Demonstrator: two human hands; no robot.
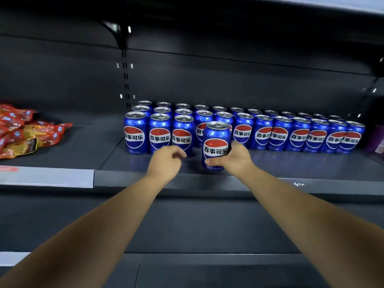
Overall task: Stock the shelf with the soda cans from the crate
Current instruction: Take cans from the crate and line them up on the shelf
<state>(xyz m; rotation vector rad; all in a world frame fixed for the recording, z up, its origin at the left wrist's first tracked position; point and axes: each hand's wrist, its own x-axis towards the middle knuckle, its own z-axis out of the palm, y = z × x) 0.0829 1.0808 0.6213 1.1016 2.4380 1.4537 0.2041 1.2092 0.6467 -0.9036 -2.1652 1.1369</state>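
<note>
Nearest the camera, two bare forearms reach up from 7 and 5 o'clock across a dark lower shelf (207,225). They pass over the grey front lip of the shelf (291,163) that carries the stock.

The right hand (235,161) is clamped on a blue soda can (216,142). Its thumb lies across the lower front of the can and its fingers wrap round the right side. The can is upright, label facing out, just behind the shelf's front lip. I cannot tell whether its base is touching the shelf.

At 9 o'clock from that can is the left hand (166,162), with its fingers loosely curled and apart, holding nothing. Its fingertips lie in front of the base of a standing can, but whether they touch it is unclear.

Behind the hands, from 10 to 2 o'clock, matching blue cans (280,136) stand upright in rows several deep, shoulder to shoulder. Three cans (159,136) at the left end stand farther forward than the rest, and the held can sits just to their right.

Well off at 9 o'clock, red and orange snack packets (27,129) lie heaped on the same level. At 3 o'clock, a purple package (377,142) is cut off by the frame edge.

Farthest back is the dark rear panel with a slotted upright (125,80), and at 12 o'clock the underside of the shelf above (207,9).
</note>
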